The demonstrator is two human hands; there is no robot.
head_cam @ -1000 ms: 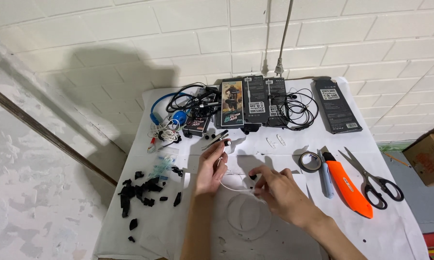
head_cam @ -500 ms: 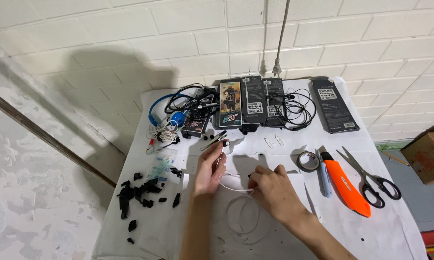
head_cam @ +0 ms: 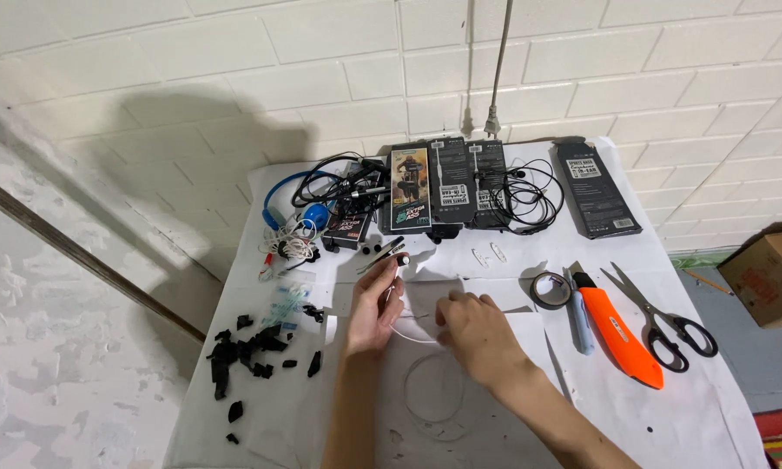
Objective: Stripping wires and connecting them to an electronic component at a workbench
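I see my left hand (head_cam: pixel 375 304) pinching a thin white earphone cable (head_cam: pixel 412 337) over the bench (head_cam: pixel 712 408), just left of the tape roll (head_cam: pixel 549 289). My right hand (head_cam: pixel 473 334) grips the same cable nearer me. The orange utility knife (head_cam: pixel 618 334) and scissors (head_cam: pixel 660 317) lie right of that roll.

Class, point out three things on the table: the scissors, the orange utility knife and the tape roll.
scissors (head_cam: pixel 660 317): head view, near the blades' pivot.
orange utility knife (head_cam: pixel 619 334): head view, mid handle.
tape roll (head_cam: pixel 536 289): head view, left of ring.
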